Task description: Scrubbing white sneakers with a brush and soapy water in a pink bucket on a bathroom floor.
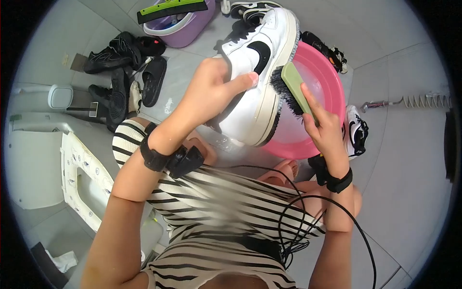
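Observation:
My left hand (213, 92) grips a white leather sneaker (242, 117) by its collar, thumb on the outer side and fingers out of sight inside or behind it. A black swoosh marks the shoe's side, and its thick cream midsole faces right. In my right hand (323, 126) is a scrub brush (297, 90) with a pale green handle and dark bristles. The bristles lie against or very near the midsole's edge. Beneath shoe and brush stands a pink plastic basin (334, 83) holding cloudy water.
A second white sneaker (356, 132) rests right of the basin. Several dark shoes (119, 54) and a black slide (154, 81) lie at left. Behind them is a purple bucket (191, 32) with a green squeegee (173, 10). A toilet (36, 162) stands left; a black cable (361, 234) loops by my right arm.

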Available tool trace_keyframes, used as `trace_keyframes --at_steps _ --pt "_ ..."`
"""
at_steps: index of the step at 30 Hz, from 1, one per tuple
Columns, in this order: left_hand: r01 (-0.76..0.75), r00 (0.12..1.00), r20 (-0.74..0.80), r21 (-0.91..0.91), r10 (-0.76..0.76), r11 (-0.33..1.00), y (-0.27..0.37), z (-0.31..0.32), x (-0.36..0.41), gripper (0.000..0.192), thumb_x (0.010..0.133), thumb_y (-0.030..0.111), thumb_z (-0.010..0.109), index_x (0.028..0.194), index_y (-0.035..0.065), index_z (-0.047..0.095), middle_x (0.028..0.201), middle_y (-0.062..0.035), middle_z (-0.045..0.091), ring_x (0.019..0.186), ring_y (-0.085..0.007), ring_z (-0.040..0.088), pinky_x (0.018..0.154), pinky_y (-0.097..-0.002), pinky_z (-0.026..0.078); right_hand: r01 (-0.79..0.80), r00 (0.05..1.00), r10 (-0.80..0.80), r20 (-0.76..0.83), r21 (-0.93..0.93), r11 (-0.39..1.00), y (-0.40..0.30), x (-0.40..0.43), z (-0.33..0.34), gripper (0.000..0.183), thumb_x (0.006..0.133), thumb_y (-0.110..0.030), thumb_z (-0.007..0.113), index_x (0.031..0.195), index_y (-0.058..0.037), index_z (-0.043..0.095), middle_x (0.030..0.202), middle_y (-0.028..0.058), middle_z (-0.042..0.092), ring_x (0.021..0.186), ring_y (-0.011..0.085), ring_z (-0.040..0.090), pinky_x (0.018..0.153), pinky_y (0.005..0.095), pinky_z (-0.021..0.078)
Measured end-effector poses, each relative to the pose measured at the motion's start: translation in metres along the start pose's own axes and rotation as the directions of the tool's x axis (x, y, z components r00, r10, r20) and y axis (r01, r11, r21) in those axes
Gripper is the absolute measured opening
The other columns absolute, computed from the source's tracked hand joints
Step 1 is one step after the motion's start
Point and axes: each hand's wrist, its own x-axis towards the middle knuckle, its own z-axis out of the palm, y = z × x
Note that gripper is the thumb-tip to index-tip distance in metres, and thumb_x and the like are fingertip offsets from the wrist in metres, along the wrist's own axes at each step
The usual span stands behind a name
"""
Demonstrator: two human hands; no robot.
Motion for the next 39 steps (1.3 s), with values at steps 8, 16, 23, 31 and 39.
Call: trace_keyframes --at_steps 8,16,23,31,39 --pt "-0.055 0.994 -0.095 0.065 0.061 0.996 -0.006 -0.001 -0.002 0.039 0.074 0.027 0.070 0.056 -0.0018 0.052 0.050 0.0024 0.046 0.047 -0.0043 0.039 0.039 -0.0242 0.030 0.067 0.995 -0.069 -0.067 -0.023 0.997 -0.004 0.004 -0.002 0.058 0.072 -0.012 0.057 0.128 -0.0199 0.046 0.065 0.0116 0.057 0.047 0.0219 0.052 0.049 0.0334 0.0438" --pt "-0.060 0.986 -0.161 -0.065 0.049 0.996 0.003 0.004 -0.003 0.039 0.074 0.025 0.070 0.053 -0.0004 0.050 0.048 0.0055 0.040 0.047 -0.0028 0.033 0.038 -0.0244 0.024 0.118 0.993 -0.119 -0.023 -0.021 0.993 -0.010 0.001 -0.004 0.054 0.069 -0.008 0.060 0.122 -0.0139 0.052 0.071 0.0114 0.060 0.051 0.0237 0.055 0.049 0.0332 0.0448" --pt "-0.028 0.998 -0.046 0.208 0.039 0.978 -0.006 -0.005 -0.003 0.037 0.076 0.024 0.067 0.056 -0.0026 0.051 0.047 0.0040 0.039 0.048 -0.0021 0.032 0.039 -0.0237 0.024 0.153 0.978 -0.140 0.158 -0.077 0.985 0.005 -0.005 -0.002 0.056 0.064 -0.004 0.064 0.119 -0.0102 0.055 0.059 0.0115 0.048 0.049 0.0225 0.049 0.050 0.0317 0.0420" --pt "-0.006 1.000 0.004 0.068 0.006 0.998 -0.007 -0.001 0.000 0.027 0.080 0.020 0.065 0.089 -0.0056 0.062 0.075 0.0005 0.061 0.064 -0.0041 0.051 0.057 -0.0199 0.042 0.077 0.992 -0.081 0.102 0.038 0.996 0.004 0.003 -0.005 0.054 0.073 -0.011 0.065 0.125 -0.0161 0.050 0.062 0.0116 0.051 0.050 0.0244 0.050 0.048 0.0306 0.0408" --pt "0.101 0.994 -0.035 -0.065 -0.103 0.993 -0.011 -0.005 0.005 0.024 0.081 0.013 0.063 0.090 -0.0081 0.062 0.077 -0.0017 0.061 0.067 -0.0046 0.052 0.060 -0.0186 0.041 0.000 0.974 -0.023 0.225 0.098 0.995 -0.013 -0.005 -0.004 0.051 0.078 -0.012 0.062 0.127 -0.0195 0.048 0.067 0.0128 0.056 0.045 0.0208 0.043 0.047 0.0278 0.0397"
